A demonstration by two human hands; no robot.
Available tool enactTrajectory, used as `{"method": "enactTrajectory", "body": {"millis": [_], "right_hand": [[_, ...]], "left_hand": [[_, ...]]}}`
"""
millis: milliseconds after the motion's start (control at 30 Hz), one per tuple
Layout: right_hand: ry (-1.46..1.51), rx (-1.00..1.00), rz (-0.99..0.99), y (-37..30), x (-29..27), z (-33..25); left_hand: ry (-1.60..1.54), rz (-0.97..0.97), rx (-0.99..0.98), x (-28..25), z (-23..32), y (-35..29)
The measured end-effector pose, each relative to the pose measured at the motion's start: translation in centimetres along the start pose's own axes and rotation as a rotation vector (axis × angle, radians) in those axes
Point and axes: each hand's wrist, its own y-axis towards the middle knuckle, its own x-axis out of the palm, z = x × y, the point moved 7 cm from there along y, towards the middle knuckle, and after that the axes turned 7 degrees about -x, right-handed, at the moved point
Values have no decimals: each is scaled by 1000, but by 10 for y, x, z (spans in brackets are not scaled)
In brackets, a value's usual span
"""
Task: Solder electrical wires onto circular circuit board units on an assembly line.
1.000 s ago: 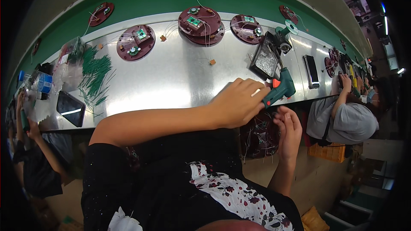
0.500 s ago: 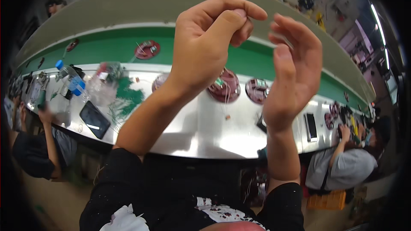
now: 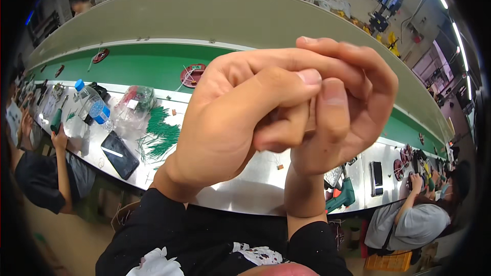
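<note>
My left hand and my right hand meet close in front of me, raised above the metal bench. The left thumb lies along the bent forefinger, and the other left fingers curl under. Over the left fingertips wrap the curved fingers of my right hand, its thumb upright beside the left thumb. Both hands are closed; whether anything small sits between them is hidden. Below on the bench lies a small brown part, touched by neither hand. A green power driver rests near my right wrist.
Green wires, a dark phone, a plastic bag and a water bottle are at left. A dark red round unit sits on the green strip. Another phone lies right. Co-workers sit at both sides.
My hands have come together from apart, nearer to me, with the right fingers now over the left ones. The view has shifted, so the green driver now shows.
</note>
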Motion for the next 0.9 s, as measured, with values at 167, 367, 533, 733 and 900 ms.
{"method": "enactTrajectory", "body": {"millis": [167,367,533,733,900], "right_hand": [[27,-32,0,-3,-17,3],[19,-29,42,-2,-20,-2],[37,-25,54,-2,-21,-4],[98,-43,63,-4,-21,-7],[111,13,56,-3,-17,-5]], "left_hand": [[-28,-107,-129,8,-13,3],[-46,-76,-192,16,-15,-1],[-99,-128,-184,17,-18,-3],[-53,-128,-177,18,-21,-7],[21,-133,-88,17,-15,-6]]}}
